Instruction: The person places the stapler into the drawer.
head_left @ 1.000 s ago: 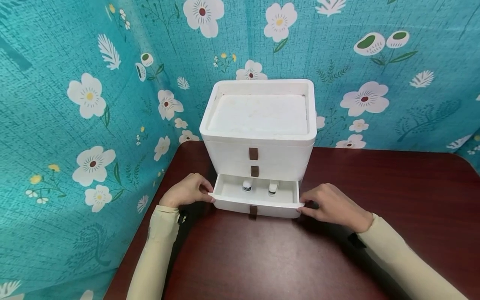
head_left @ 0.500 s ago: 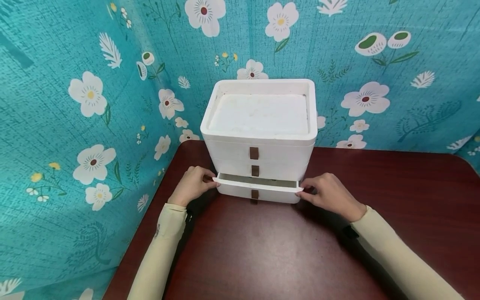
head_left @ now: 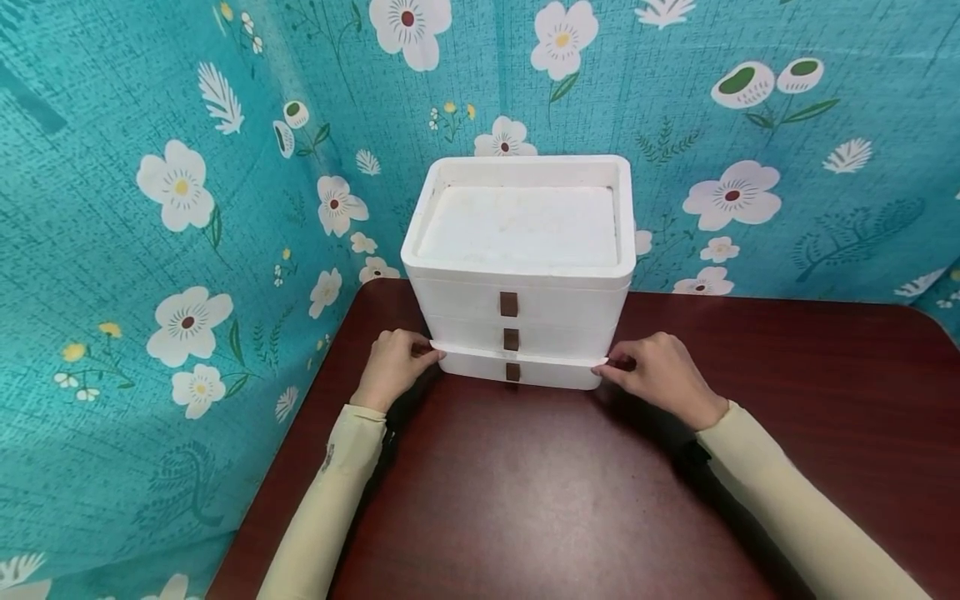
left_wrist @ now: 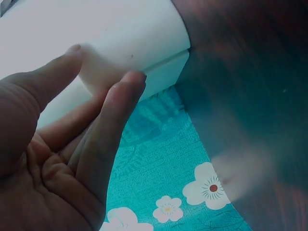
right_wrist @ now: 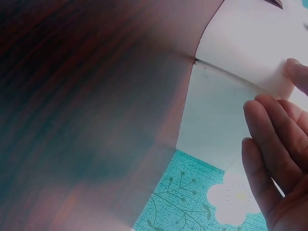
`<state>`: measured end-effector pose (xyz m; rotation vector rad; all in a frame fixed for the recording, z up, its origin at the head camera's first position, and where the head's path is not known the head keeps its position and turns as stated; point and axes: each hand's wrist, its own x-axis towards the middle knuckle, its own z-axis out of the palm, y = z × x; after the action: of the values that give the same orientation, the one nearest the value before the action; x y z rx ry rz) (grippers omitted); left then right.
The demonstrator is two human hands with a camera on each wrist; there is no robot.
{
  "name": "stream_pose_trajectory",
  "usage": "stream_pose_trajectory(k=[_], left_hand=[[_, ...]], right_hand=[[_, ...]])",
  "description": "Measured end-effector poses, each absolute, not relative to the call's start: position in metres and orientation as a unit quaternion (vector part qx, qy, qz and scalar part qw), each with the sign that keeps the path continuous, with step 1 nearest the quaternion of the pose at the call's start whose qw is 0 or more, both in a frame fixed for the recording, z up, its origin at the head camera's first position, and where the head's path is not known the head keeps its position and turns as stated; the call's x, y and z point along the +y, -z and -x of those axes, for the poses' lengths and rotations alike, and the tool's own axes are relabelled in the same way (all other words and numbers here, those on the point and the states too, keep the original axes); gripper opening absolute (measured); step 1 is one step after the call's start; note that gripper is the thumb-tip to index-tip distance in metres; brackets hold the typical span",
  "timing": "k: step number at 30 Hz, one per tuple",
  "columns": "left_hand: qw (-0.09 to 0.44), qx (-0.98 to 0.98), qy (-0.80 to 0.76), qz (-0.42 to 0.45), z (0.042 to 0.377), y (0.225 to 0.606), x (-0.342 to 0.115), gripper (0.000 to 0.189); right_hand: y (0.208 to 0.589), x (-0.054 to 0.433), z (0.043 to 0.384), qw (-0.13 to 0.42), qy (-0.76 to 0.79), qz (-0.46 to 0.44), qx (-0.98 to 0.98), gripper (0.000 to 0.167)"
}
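A white drawer cabinet (head_left: 517, 325) stands against the cloth, with brown tab pulls down its front. Its bottom drawer (head_left: 480, 367) sits almost flush, and whatever lies inside is hidden. My left hand (head_left: 393, 367) pinches the left end of that drawer's front. In the left wrist view the thumb (left_wrist: 72, 60) lies on the white front panel, the fingers around the corner. At the opposite end, my right hand (head_left: 663, 375) pinches the drawer front the same way. The right wrist view has the thumb (right_wrist: 298, 74) on the front and several fingers beside the cabinet's side.
The cabinet's top is a shallow tray (head_left: 517, 272) with a raised rim. Beneath everything is a dark red-brown table (head_left: 525, 500). Teal flowered cloth (head_left: 247, 250) hangs close behind and along the left side.
Both hands have pushed the bottom drawer back into the cabinet. The two white-topped items seen inside it a second ago are now out of sight.
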<state>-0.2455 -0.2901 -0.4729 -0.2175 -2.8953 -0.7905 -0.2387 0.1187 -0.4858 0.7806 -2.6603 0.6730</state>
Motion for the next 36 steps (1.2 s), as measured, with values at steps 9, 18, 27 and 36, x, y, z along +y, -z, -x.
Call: stream_pose_trajectory(k=[9,18,27,36], left_hand=[[0.079,-0.963,0.251,0.058,0.244,0.479,-0.285,0.03],[0.099,-0.961,0.249,0.066,0.246,0.48,-0.285,0.03],[0.099,-0.96,0.254,0.065,0.245,0.483,-0.284,0.029],[0.083,-0.963,0.245,0.071,0.242,0.478,-0.283,0.032]], right_hand=[[0.488,0.117,0.242,0.144,-0.237,-0.264,-0.924,0.017],[0.487,0.116,0.243,0.142,-0.238,-0.266,-0.923,0.015],[0.488,0.115,0.243,0.137,-0.236,-0.266,-0.925,0.015],[0.49,0.115,0.24,0.146,-0.223,-0.272,-0.925,0.016]])
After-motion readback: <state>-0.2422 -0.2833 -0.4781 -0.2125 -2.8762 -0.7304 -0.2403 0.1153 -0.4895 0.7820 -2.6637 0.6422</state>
